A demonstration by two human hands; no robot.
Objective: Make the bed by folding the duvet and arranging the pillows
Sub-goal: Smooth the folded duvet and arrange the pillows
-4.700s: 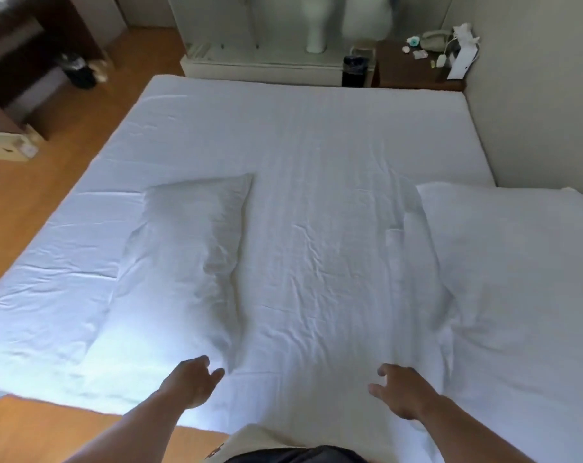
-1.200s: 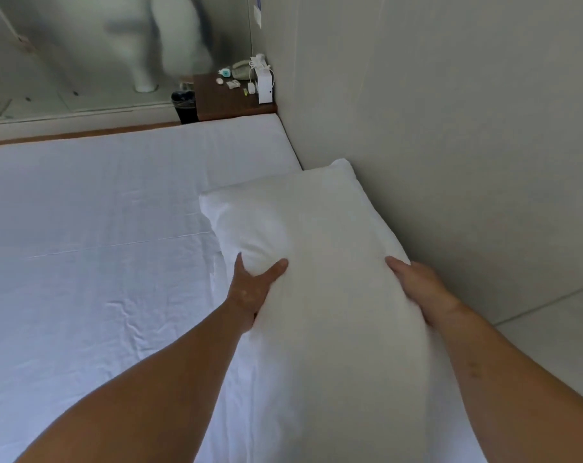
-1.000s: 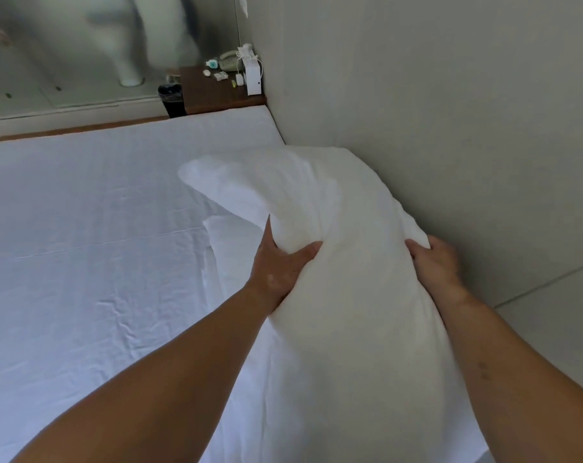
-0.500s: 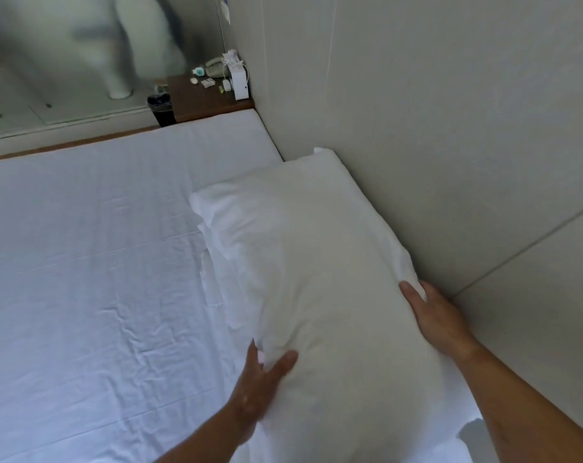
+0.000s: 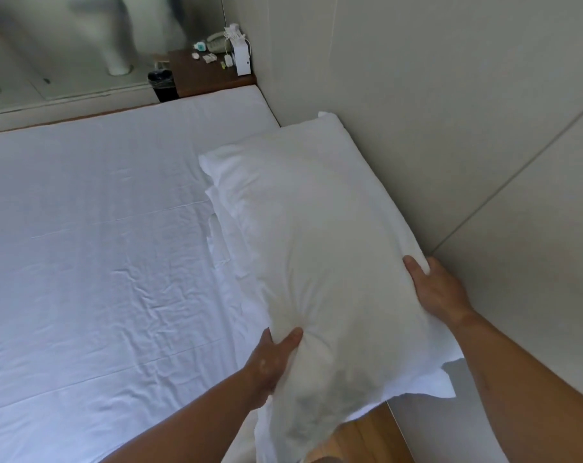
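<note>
A white pillow point(image 5: 317, 235) lies lengthwise along the wall on the right side of the bed point(image 5: 93, 262). My left hand point(image 5: 270, 359) grips its near left edge, thumb pressed into the fabric so that it bunches. My right hand point(image 5: 433, 289) holds the pillow's right edge by the wall, with the fingers tucked behind it. Under the pillow lies folded white bedding point(image 5: 223, 228), its edge showing to the left. The other pillow is out of view.
The beige wall point(image 5: 450, 111) runs close along the pillow's right side. A dark wooden nightstand point(image 5: 206, 78) with a phone and small items stands past the bed's far corner, a black bin point(image 5: 163, 85) beside it. Wooden floor point(image 5: 363, 439) shows at the bottom.
Since a second ago the pillow came down from its lifted, bunched position onto the bed along the wall. My hands slid back to its near end and the left hand now pinches it.
</note>
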